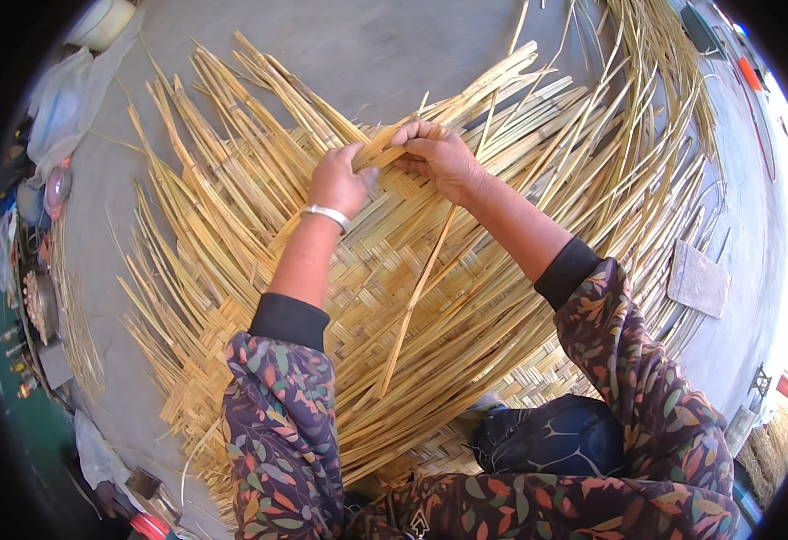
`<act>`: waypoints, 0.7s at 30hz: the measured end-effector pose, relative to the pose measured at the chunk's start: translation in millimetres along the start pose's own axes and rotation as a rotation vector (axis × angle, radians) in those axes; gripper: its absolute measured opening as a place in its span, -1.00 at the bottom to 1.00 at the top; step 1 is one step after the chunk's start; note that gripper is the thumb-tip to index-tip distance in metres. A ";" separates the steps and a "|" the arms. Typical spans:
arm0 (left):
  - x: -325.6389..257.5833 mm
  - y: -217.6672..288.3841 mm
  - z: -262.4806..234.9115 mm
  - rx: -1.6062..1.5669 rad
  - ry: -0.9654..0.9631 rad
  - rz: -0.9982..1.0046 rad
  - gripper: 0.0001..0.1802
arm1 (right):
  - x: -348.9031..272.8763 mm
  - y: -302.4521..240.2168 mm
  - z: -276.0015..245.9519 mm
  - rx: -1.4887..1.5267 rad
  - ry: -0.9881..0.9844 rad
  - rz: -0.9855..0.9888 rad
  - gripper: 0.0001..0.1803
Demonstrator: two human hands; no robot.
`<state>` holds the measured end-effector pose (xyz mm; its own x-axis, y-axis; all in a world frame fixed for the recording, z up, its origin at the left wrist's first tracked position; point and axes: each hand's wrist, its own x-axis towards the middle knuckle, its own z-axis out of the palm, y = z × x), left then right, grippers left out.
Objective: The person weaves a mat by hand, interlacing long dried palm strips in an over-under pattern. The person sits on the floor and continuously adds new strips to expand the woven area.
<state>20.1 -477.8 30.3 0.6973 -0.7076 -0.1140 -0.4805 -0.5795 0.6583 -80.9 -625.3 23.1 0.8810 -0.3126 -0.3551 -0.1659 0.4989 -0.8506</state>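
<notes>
A large woven mat of flat yellow reed strips [394,270] lies on the grey floor, its loose ends fanning out all around. My left hand [338,178], with a silver bracelet at the wrist, pinches a strip at the mat's far edge. My right hand [439,155] is closed on the same bunch of strips just to the right, the two hands almost touching. One long loose strip [416,297] runs down from my right hand across the weave toward my lap.
Grey concrete floor [358,54] beyond the mat. A flat grey slab [698,279] lies at right. White bags [61,108], bowls and small items line the left rim. My knee in dark patterned cloth [547,436] rests on the mat's near edge.
</notes>
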 end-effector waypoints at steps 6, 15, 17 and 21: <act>13.5 22.6 -19.6 -0.002 -0.194 -0.225 -0.67 | 2.2 -14.4 -14.8 0.071 -0.199 0.024 -0.83; -0.7 22.2 0.6 0.208 0.240 -0.135 -0.67 | 23.8 -29.3 12.5 -0.748 -0.044 -0.069 -0.85; 0.3 23.5 2.5 0.113 0.292 -0.180 -0.71 | 41.9 -21.6 21.0 -1.038 -0.026 -0.151 -0.74; -0.5 16.9 6.8 -0.091 0.372 -0.273 -0.72 | 55.4 -17.5 38.6 -1.224 0.063 -0.132 -0.74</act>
<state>8.0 -489.9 36.4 0.9430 -0.3315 -0.0283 -0.2161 -0.6749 0.7056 -12.1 -620.1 33.3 0.9055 -0.3581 -0.2278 -0.4123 -0.6152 -0.6720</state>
